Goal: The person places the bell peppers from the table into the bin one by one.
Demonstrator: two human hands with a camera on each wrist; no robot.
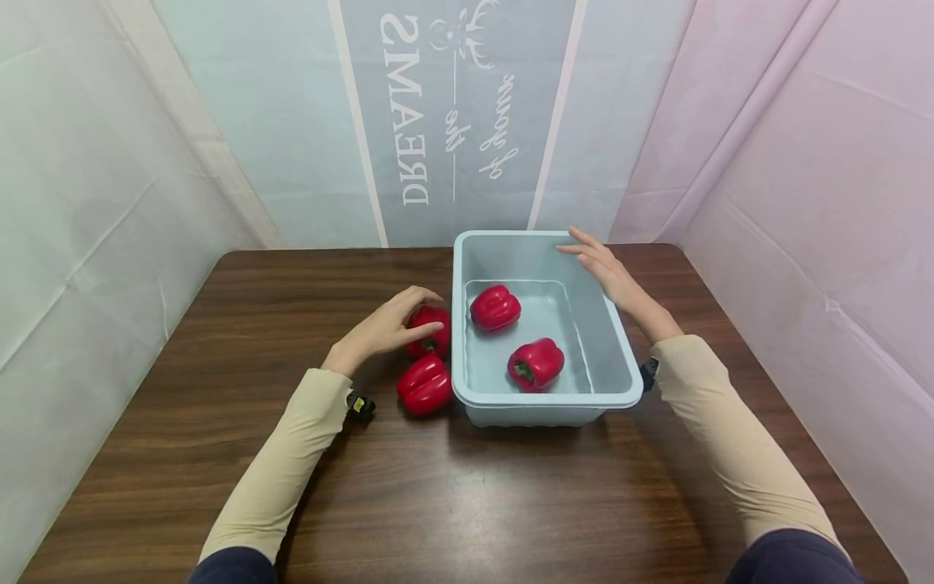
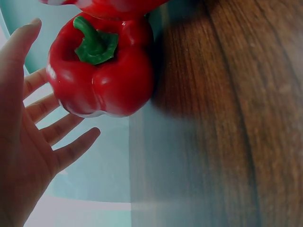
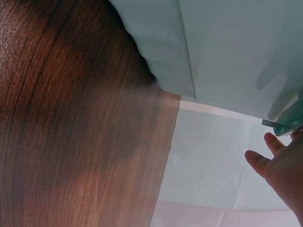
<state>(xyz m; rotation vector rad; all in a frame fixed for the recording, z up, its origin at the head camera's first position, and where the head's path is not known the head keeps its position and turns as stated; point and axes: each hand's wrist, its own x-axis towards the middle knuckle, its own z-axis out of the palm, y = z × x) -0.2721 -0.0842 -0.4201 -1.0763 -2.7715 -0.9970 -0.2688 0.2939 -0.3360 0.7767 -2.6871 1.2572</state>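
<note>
My left hand (image 1: 385, 328) reaches over a red bell pepper (image 1: 432, 318) beside the bin's left wall. In the left wrist view its fingers are spread and fairly straight alongside that pepper, whose green stem (image 2: 96, 46) faces the camera. A second red bell pepper (image 1: 425, 386) lies just in front of it, by the bin's front left corner. The pale blue bin (image 1: 547, 400) holds two more red peppers, one toward the back left (image 1: 495, 308) and one nearer the front (image 1: 536, 365). At the bin's far right rim, my right hand (image 1: 611, 277) has extended fingers and holds nothing.
Everything stands on a dark wood-grain table (image 1: 219, 389). Behind its far edge hangs a grey-blue cloth (image 1: 467, 122) with mirrored lettering. White fabric walls (image 1: 80, 243) rise on both sides. A small black wrist camera (image 1: 361, 406) sits at the left sleeve.
</note>
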